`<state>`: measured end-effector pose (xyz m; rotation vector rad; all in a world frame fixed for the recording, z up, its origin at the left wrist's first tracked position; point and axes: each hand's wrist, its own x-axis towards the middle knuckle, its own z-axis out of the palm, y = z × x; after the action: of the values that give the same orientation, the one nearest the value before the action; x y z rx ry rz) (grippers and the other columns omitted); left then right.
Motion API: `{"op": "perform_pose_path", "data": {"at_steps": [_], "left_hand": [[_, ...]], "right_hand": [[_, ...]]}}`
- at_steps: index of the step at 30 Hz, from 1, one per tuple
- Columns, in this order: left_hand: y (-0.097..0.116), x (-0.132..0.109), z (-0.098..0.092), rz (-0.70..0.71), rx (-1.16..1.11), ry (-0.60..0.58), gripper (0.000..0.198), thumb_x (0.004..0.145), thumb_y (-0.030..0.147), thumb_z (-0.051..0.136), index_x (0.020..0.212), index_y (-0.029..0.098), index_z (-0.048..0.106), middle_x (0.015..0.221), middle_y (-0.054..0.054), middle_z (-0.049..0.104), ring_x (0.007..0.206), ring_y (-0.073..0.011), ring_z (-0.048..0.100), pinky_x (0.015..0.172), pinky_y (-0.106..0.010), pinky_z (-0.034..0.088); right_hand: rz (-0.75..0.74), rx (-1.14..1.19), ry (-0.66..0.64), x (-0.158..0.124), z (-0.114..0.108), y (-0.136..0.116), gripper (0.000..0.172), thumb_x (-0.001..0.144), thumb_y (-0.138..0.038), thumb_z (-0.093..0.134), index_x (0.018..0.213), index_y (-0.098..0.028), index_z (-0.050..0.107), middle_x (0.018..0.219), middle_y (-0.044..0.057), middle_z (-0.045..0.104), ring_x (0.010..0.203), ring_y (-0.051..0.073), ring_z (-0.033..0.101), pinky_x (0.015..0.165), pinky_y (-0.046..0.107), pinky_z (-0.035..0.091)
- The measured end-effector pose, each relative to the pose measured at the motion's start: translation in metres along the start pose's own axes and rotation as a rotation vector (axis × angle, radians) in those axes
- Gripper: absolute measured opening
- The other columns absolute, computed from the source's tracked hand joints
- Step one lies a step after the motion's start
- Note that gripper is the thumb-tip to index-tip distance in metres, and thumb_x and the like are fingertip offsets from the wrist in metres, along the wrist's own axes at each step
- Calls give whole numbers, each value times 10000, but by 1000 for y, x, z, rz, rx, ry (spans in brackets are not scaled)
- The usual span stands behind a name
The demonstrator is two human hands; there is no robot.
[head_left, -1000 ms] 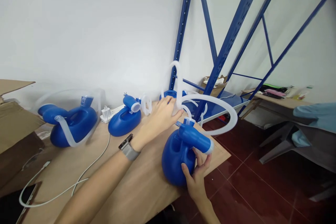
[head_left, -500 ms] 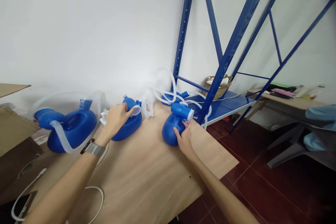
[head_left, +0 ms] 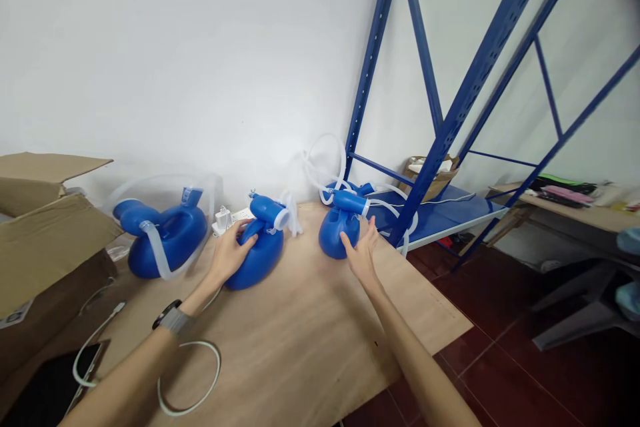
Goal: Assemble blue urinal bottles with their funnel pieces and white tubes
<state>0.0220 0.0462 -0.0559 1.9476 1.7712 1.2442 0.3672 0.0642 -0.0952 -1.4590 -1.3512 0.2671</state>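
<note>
My left hand (head_left: 233,250) is closed round the handle of the middle blue urinal bottle (head_left: 257,263), which rests on the wooden table. The bottle's white-rimmed mouth points right. At the right, a second blue urinal bottle (head_left: 333,237) stands on the table, its rimmed neck also facing right. My right hand (head_left: 363,250) is open beside it, thumb near the bottle's body and fingers spread. On the left lies a third blue urinal bottle (head_left: 170,243) with a clear hose (head_left: 159,250) fitted to its neck.
A blue metal rack (head_left: 430,177) stands beyond the table (head_left: 300,333), with another bottle and coiled hose (head_left: 327,153) close to it. An open cardboard box (head_left: 65,240) sits at the left. A white cable (head_left: 217,373) and a dark tablet-like device (head_left: 50,387) lie near me.
My left hand has shifted from the middle bottle's neck to its handle, and that bottle has turned and come nearer. My right fingers have come away from the right bottle's mouth.
</note>
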Motion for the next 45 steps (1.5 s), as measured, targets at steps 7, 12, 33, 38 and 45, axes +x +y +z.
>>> {"op": "perform_pose_path", "data": {"at_steps": [7, 12, 33, 38, 45], "left_hand": [[20, -76, -14, -100, -130, 72, 474, 826, 574, 693, 1182, 263, 711, 1149, -101, 802, 1046, -347, 746, 937, -488, 568], [38, -128, -18, -96, -120, -6, 486, 842, 552, 685, 1240, 274, 665, 985, -63, 799, 887, -320, 759, 837, -480, 586], [40, -103, -46, 606, 339, 22, 632, 972, 681, 570, 1421, 242, 648, 1285, -159, 705, 1182, -387, 543, 1029, -581, 475], [29, -110, -56, 531, 225, -29, 587, 986, 615, 604, 1446, 252, 590, 1338, -121, 679, 1234, -357, 492, 1102, -557, 444], [19, -112, -62, 450, 246, 87, 641, 981, 639, 594, 1487, 249, 536, 1371, -129, 675, 1273, -378, 492, 1123, -591, 428]], "right_hand": [[43, 363, -591, -93, -1, -109, 581, 909, -566, 717, 1370, -238, 584, 1095, 66, 739, 1003, 244, 726, 884, 400, 604], [180, 392, -488, -128, 19, -125, 944, 856, -572, 773, 1620, -265, 311, 1189, 72, 687, 933, 228, 729, 837, 400, 626], [-3, 529, -806, -131, -19, -117, 757, 930, -264, 638, 1622, -306, 336, 1656, 79, 413, 1468, 287, 500, 1184, 515, 506], [212, 910, -755, -122, -17, -99, 530, 909, -326, 673, 1406, -344, 488, 1334, 44, 652, 1028, 230, 759, 858, 403, 665], [157, 385, -436, -108, -5, -56, 658, 945, -444, 618, 1531, -303, 354, 1420, 126, 524, 1175, 283, 700, 1015, 510, 588]]}}
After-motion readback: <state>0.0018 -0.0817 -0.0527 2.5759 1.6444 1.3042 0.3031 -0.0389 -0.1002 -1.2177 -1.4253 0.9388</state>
